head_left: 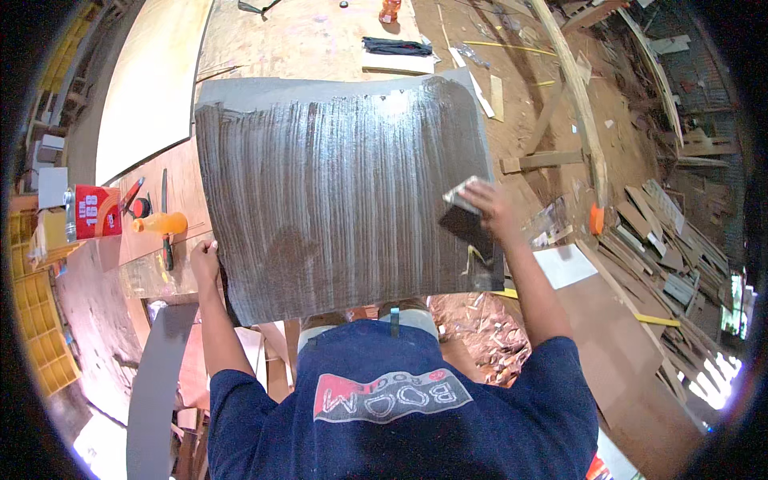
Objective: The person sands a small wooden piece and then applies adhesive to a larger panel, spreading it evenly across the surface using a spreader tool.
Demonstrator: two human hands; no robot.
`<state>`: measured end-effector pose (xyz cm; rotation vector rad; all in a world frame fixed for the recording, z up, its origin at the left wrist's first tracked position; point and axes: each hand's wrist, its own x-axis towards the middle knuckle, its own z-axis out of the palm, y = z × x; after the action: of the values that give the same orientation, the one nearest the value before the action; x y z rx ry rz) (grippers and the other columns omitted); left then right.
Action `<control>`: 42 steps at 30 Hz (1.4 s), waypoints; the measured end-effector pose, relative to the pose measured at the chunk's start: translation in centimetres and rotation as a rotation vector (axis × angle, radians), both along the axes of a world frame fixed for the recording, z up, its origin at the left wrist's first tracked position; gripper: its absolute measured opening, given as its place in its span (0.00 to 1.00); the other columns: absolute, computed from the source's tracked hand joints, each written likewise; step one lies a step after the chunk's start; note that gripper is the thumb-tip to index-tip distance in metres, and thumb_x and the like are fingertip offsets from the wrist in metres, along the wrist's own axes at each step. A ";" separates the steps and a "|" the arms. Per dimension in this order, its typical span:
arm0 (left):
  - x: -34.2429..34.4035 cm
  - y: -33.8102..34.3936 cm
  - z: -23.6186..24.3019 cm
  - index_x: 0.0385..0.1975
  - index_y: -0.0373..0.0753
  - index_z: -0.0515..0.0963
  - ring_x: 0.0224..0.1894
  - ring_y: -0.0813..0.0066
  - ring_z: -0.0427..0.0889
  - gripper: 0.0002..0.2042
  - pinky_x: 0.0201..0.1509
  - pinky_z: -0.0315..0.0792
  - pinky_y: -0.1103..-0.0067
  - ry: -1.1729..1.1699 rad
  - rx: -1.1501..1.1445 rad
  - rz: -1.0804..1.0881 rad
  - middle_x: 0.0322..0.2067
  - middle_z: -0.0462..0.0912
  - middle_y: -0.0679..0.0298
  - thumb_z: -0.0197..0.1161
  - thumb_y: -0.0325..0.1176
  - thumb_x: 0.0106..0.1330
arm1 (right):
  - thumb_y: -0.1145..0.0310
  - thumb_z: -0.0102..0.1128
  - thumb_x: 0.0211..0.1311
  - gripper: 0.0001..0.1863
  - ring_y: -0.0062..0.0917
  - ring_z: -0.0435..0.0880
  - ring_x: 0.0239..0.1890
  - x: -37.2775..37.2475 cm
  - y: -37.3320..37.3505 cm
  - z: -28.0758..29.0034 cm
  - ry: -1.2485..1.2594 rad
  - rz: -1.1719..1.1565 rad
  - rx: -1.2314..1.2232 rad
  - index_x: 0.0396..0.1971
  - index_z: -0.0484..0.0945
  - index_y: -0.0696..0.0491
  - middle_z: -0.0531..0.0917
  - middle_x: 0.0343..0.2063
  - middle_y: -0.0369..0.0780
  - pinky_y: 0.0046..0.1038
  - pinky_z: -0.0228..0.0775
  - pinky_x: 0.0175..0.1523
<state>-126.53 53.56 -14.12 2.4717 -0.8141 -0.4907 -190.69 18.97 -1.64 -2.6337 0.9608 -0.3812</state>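
Over the right part of the dark sheet (336, 200), the right hand (491, 206) is blurred, its fingers covering some of a pale-edged block (456, 190). At the sheet's left edge, the left hand (206, 258) shows too small to make out its hold. Beyond the sheet, the view's edge crops an orange-red bottle (390, 10).

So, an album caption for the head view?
Right hand with a pale spreader over a streaked dark sheet, left hand at its left edge.

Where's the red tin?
In the head view, the red tin stands at far left, left of the dark sheet, beside the yellow-orange bottle.
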 end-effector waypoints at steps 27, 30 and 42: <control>0.8 0.2 -0.6 0.39 0.30 0.84 0.36 0.73 0.84 0.08 0.45 0.76 0.75 0.099 0.127 0.090 0.33 0.88 0.59 0.66 0.30 0.70 | 0.80 0.51 0.58 0.25 0.48 0.87 0.45 1.9 -12.7 -4.4 0.523 -0.345 0.437 0.50 0.88 0.42 0.87 0.44 0.51 0.43 0.78 0.50; 1.4 0.5 -0.5 0.39 0.29 0.84 0.36 0.73 0.84 0.08 0.45 0.76 0.76 0.084 0.093 0.027 0.32 0.88 0.59 0.66 0.29 0.70 | 0.80 0.52 0.59 0.24 0.46 0.87 0.48 1.6 -8.2 -1.6 0.591 -0.296 0.387 0.50 0.88 0.45 0.87 0.46 0.50 0.41 0.77 0.54; 2.0 0.4 -1.3 0.40 0.29 0.85 0.34 0.76 0.81 0.09 0.43 0.75 0.76 0.093 0.026 -0.056 0.31 0.86 0.62 0.66 0.30 0.69 | 0.74 0.66 0.54 0.22 0.41 0.84 0.55 -8.0 4.7 -5.4 0.455 -0.304 0.423 0.51 0.89 0.42 0.88 0.51 0.42 0.37 0.71 0.66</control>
<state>-124.50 53.96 -15.39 2.4354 -0.8464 -0.6353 -198.65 23.69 -7.03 -2.2209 1.4079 0.3449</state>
